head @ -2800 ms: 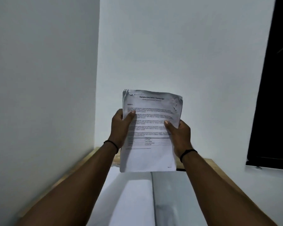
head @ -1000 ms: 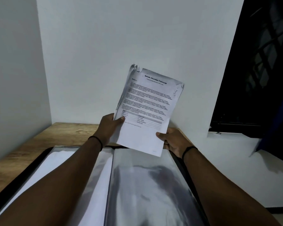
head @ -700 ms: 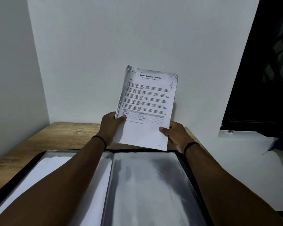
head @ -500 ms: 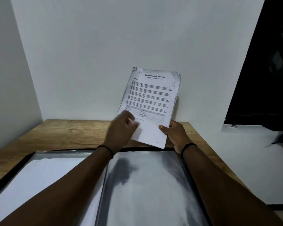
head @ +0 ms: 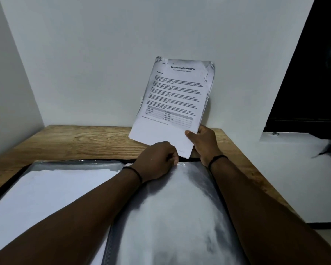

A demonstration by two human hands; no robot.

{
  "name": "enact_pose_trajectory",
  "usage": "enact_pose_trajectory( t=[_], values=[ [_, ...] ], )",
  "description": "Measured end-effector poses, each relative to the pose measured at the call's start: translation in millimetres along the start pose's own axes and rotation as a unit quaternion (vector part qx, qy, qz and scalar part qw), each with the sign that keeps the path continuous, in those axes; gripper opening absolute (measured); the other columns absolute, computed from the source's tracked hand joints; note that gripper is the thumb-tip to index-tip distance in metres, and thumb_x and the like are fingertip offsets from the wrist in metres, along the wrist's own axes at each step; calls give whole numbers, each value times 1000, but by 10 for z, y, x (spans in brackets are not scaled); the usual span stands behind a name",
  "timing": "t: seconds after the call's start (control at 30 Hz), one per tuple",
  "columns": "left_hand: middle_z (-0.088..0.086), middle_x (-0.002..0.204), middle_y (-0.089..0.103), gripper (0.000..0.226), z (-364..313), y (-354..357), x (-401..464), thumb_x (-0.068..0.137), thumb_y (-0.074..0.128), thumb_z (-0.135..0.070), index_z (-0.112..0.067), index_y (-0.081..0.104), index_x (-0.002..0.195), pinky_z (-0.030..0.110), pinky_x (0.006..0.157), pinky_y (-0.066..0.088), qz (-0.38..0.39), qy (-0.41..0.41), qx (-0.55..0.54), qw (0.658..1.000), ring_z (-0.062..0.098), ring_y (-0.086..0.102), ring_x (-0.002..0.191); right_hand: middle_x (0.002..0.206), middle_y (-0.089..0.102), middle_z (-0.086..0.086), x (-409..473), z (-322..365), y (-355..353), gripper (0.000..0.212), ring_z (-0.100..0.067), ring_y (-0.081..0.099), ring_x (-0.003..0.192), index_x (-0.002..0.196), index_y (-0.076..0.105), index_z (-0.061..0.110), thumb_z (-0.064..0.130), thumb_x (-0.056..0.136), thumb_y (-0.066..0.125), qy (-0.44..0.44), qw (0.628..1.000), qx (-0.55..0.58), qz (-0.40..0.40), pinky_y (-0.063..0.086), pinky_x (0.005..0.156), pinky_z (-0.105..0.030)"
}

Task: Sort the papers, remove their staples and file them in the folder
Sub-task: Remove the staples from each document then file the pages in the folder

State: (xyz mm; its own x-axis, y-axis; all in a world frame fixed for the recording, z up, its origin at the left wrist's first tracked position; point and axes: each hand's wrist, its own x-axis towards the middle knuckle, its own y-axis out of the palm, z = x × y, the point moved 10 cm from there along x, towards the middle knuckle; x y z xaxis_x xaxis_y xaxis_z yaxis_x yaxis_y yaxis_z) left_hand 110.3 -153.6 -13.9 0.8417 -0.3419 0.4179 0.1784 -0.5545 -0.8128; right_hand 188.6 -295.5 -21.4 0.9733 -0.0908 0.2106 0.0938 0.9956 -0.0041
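Gone from the printed papers (head: 172, 104) in the last half second: the left hand (head: 157, 159), now lowered onto the far edge of the open folder (head: 69, 163), fingers curled and pinching the shiny top rim of the right-hand plastic sleeve (head: 180, 217). Left alone with the sheaf, the right hand (head: 203, 143) — thumb across the front, fingers wrapped behind the lower right corner, a firm one-handed grip. Held upright above the folder's far edge, tilted a little leftward, headed "Sample Education Transcript", both top corners crumpled and torn. Whether any staple remains there, impossible to tell at this size.

Read as a handover: sorting apparently finished for this sheaf, filing about to begin — the pinch at the rim looks like an attempt to open the pocket's mouth for the pages. Likely snag, as a judgement only: thin film clinging shut, or dog-eared corners catching on entry.

Counted:
- Two hands, each with a dark band at the wrist.
- One folder, lying open on the wooden table (head: 80, 142), two sleeves showing.
- On the folder's left side, one sleeve already holding a white sheet (head: 46, 192); on its right, one sleeve that looks empty, glare across it.
- One sheaf in the air beyond the folder — several pages by its fanned right edge, exact number not countable.
- Beyond the folder's right side, one dark window (head: 310, 73).
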Motion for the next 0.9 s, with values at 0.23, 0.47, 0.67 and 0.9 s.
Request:
enact_pose_trajectory(
  t=[0.23, 0.47, 0.67, 0.9],
  values=[
    [-6, 76, 61, 17, -74, -74, -36, 89, 53, -8, -24, 50, 85, 34, 64, 38, -36, 24, -7, 999, 18, 52, 71, 109, 73, -9, -29, 154, -62, 16, -12, 70, 85, 100, 68, 14, 2, 92, 67, -21, 999, 30, -9, 60, 80, -31],
    [-5, 81, 61, 10, -147, -173, -50, 90, 51, -9, -19, 51, 88, 39, 69, 46, -61, 48, -27, 997, 18, 54, 75, 102, 74, -12, -55, 141, 106, 21, -11, 66, 63, 115, 66, 4, 3, 94, 64, 26, 997, 22, 67, 47, 52, -21],
    [-3, 84, 59, 8, -201, -228, -65, 93, 55, -7, -14, 54, 89, 35, 70, 42, -77, 71, -24, 994, 15, 48, 75, 103, 74, -9, -97, 12, 147, 24, -19, 70, 79, 115, 68, 9, 0, 92, 65, 76, 990, 18, 118, 52, 52, -23],
    [-10, 87, 58, 16, -128, -187, -29, 94, 56, -9, -23, 54, 100, 30, 72, 42, -60, 38, -55, 996, 8, 48, 76, 106, 76, -8, -50, -158, 91, 28, -23, 72, 89, 117, 69, 9, -1, 91, 65, 110, 979, -3, 169, 58, 72, -30]
  ],
)
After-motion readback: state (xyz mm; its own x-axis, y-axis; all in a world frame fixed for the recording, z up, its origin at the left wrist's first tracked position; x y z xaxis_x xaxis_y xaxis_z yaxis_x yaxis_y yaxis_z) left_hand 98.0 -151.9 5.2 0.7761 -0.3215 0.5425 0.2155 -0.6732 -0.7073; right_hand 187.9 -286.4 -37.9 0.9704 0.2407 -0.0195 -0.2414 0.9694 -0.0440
